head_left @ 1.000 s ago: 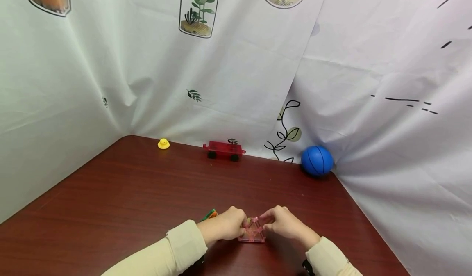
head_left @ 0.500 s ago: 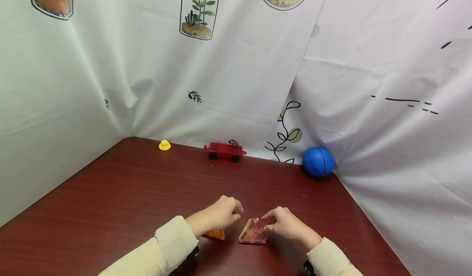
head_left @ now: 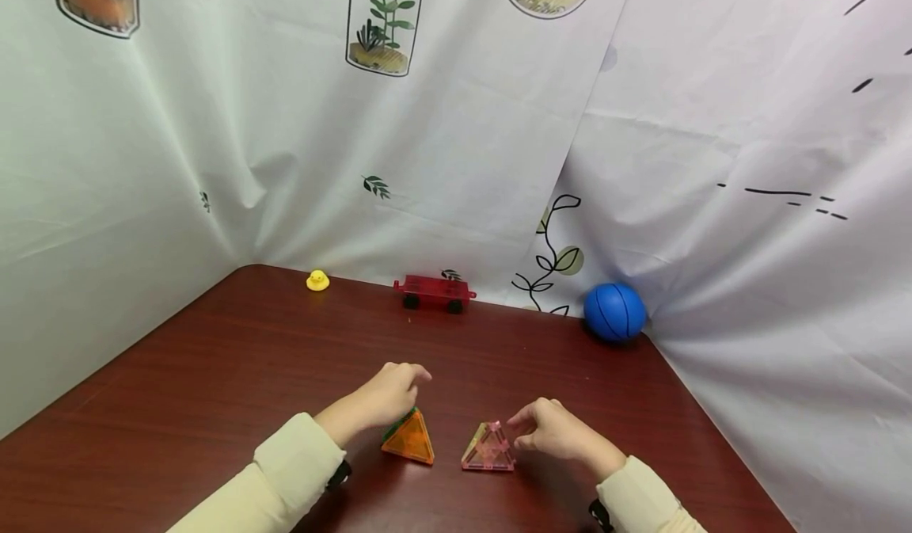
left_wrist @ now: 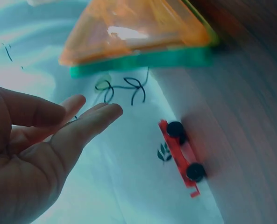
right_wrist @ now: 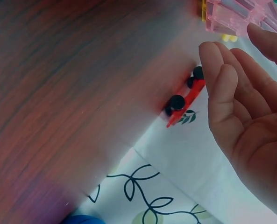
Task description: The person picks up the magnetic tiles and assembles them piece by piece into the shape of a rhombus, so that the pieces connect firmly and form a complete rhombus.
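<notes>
Just behind an orange and green pyramid of translucent magnetic tiles (head_left: 411, 439) hovers my left hand (head_left: 387, 394), its fingers extended and holding nothing. The left wrist view shows this pyramid (left_wrist: 138, 32) beyond the fingertips, its orange face over a green edge. A pink and yellow tile pyramid (head_left: 488, 447) stands on the table to the right of it, apart from it. My right hand (head_left: 559, 436) is at its right side, fingertips right by the pink edge. In the right wrist view that hand (right_wrist: 248, 98) is loosely bent, with the pink tiles (right_wrist: 236, 16) past its thumb.
Along the back edge of the brown table (head_left: 249, 375) sit a yellow rubber duck (head_left: 317, 281), a red toy wagon (head_left: 433, 292) with black wheels and a blue ball (head_left: 614, 312). A white printed cloth (head_left: 456, 137) hangs behind and at the sides.
My left hand has left the pink pyramid and moved left and back, uncovering the orange and green pyramid. My right hand stays almost still beside the pink one.
</notes>
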`<state>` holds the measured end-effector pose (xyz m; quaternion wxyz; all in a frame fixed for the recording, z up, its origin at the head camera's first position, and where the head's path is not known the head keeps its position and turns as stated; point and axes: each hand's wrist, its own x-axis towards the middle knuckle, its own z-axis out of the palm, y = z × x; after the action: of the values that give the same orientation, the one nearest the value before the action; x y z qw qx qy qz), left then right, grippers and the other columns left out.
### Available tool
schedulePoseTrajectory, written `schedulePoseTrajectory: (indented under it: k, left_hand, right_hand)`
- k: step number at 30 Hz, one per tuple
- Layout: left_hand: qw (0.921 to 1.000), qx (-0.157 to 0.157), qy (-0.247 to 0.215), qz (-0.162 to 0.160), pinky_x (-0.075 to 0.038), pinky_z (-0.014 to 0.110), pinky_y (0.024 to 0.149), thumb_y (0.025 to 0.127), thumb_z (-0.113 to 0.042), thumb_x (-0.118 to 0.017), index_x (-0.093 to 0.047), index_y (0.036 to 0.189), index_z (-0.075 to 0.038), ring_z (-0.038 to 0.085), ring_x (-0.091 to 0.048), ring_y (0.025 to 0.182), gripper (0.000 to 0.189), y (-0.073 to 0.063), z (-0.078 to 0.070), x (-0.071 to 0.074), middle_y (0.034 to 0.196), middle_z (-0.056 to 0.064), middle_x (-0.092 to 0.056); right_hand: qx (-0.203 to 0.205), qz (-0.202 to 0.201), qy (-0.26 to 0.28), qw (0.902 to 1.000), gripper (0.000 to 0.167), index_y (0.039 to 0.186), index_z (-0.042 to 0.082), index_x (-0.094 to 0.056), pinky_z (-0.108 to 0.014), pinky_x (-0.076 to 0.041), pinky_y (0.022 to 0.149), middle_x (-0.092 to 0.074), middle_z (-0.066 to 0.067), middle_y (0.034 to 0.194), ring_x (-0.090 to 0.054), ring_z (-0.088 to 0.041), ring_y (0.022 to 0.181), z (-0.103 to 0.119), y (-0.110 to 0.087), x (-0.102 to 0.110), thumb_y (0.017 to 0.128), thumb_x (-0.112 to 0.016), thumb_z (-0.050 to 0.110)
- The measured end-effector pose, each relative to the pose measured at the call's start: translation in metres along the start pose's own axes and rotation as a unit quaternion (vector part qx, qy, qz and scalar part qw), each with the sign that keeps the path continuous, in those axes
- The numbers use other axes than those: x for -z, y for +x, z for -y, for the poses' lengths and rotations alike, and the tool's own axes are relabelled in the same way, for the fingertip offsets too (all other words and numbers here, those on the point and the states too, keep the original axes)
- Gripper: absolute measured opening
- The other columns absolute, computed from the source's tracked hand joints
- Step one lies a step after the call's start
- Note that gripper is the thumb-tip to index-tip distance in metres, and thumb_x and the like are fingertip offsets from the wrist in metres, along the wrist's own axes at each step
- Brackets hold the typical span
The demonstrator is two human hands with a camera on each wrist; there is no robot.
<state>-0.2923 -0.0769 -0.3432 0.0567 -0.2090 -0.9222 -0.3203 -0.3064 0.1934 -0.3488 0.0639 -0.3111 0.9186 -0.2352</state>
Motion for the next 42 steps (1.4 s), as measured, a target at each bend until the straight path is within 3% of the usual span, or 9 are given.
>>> schedulePoseTrajectory:
  k: [2,7,15,23,42]
  left_hand:
    - [0.9999,0.015,-0.004,0.002,-0.043,0.038,0.075,0.08,0.006,-0.046,-0.06,0.1,-0.001,0.024,-0.054,0.093,0.025,-0.003,0.005,0.003,0.099,0.012,-0.059]
    - [0.999,0.033,-0.012,0.027,-0.043,0.041,0.076,0.077,0.006,-0.047,-0.058,0.104,0.001,0.027,-0.054,0.093,0.029,-0.011,0.017,0.007,0.1,0.014,-0.059]
    - [0.9949,0.041,-0.027,0.088,-0.043,0.041,0.076,0.074,-0.011,-0.066,-0.055,0.107,0.002,0.026,-0.055,0.091,0.038,-0.022,0.02,0.007,0.098,0.013,-0.059]
    - [0.9952,0.037,-0.018,0.089,-0.045,0.039,0.072,0.064,-0.03,-0.076,-0.059,0.1,0.003,0.019,-0.056,0.081,0.051,-0.021,0.019,0.003,0.089,0.006,-0.061]
    - [0.9965,0.03,0.019,0.075,-0.045,0.035,0.065,0.061,-0.021,-0.078,-0.064,0.087,-0.002,0.016,-0.053,0.071,0.035,-0.015,0.019,-0.004,0.075,0.0,-0.06]
  right_hand:
    - [-0.002,0.006,-0.002,1.0,0.022,0.09,0.001,-0.067,-0.023,-0.042,0.052,-0.064,-0.002,0.082,-0.05,-0.006,0.063,0.0,0.0,0.001,0.069,-0.07,0.007]
    - [-0.007,0.019,0.011,0.9997,0.025,0.091,-0.001,-0.067,-0.023,-0.044,0.055,-0.064,-0.004,0.082,-0.055,-0.011,0.069,0.0,0.0,0.003,0.067,-0.071,0.007]
    - [-0.003,0.016,0.019,0.9997,0.036,0.092,-0.002,-0.066,-0.024,-0.045,0.055,-0.065,-0.006,0.084,-0.056,-0.008,0.067,0.0,0.003,0.004,0.065,-0.075,0.021]
    - [-0.005,0.01,0.018,0.9998,0.044,0.091,-0.002,-0.066,-0.024,-0.045,0.057,-0.065,-0.004,0.079,-0.057,-0.01,0.068,0.001,0.005,0.001,0.064,-0.076,0.03]
    - [0.001,-0.002,-0.02,0.9998,0.043,0.088,0.002,-0.068,-0.022,-0.041,0.054,-0.062,0.005,0.074,-0.047,-0.004,0.061,0.003,0.01,-0.01,0.059,-0.078,0.033]
